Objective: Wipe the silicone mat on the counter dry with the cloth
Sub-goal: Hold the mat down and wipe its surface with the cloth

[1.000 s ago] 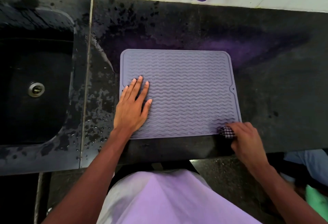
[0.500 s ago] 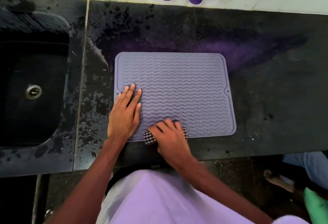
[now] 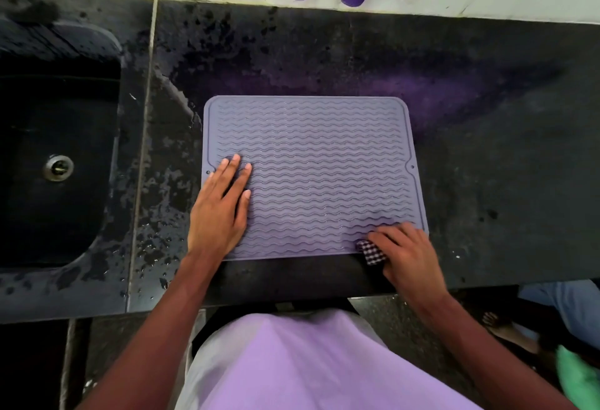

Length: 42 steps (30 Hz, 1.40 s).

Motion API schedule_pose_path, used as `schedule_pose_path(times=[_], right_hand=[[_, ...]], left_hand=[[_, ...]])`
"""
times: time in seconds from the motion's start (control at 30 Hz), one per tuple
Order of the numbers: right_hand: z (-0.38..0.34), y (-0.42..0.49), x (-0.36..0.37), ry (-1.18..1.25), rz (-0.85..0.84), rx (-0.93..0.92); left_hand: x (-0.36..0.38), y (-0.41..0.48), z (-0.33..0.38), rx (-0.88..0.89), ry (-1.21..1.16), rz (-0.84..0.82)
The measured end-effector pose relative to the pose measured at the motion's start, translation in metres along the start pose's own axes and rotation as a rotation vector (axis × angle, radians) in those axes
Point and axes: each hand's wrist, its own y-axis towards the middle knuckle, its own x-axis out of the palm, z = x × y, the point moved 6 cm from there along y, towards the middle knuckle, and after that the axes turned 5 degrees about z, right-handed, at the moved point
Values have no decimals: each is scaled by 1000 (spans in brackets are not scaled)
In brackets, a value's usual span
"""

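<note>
A sink [image 3: 65,111] sat at the left end of the worktop [image 3: 487,150]. The left hand [image 3: 217,211] lay flat, fingers straight, on the left side of the mat [image 3: 318,176], which lay by the worktop's front edge. At the mat's front right corner, the right hand [image 3: 407,253] gripped a checked cloth [image 3: 371,252].

No words, labels, brands or numbers I can read, nothing printed on my mat [image 3: 311,176], my checked cloth [image 3: 371,252], the desk [image 3: 487,182]
</note>
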Motion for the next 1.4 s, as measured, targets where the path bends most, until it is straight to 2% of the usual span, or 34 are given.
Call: schedule_pose_path(times=[0.2,0.37,0.43,0.57,0.7,1.0,1.13,1.27,1.4], right_hand=[[64,-20,-14,-74,-75,220],[62,-15,-39,-91,25,420],[28,2,-40,-15,78,367],[-73,44,-11,142,62,76],[-121,51,15,124,28,-116],[-45,25,11,59,83,-106],[5,7,1,-37,56,-55],[49,-7,-14,-97,34,54],[70,-11,-30,-154,-52,240]], left_hand=[[0,-1,1,-10,19,-15],[2,0,2,-61,14,-28],[2,-1,2,-81,13,-28],[3,-1,1,-60,2,-31],[2,1,-1,-45,-13,-10],[0,1,0,-12,-20,6],[0,1,1,-6,-14,4],[0,2,1,-23,-22,16],[0,3,0,-31,-48,24]])
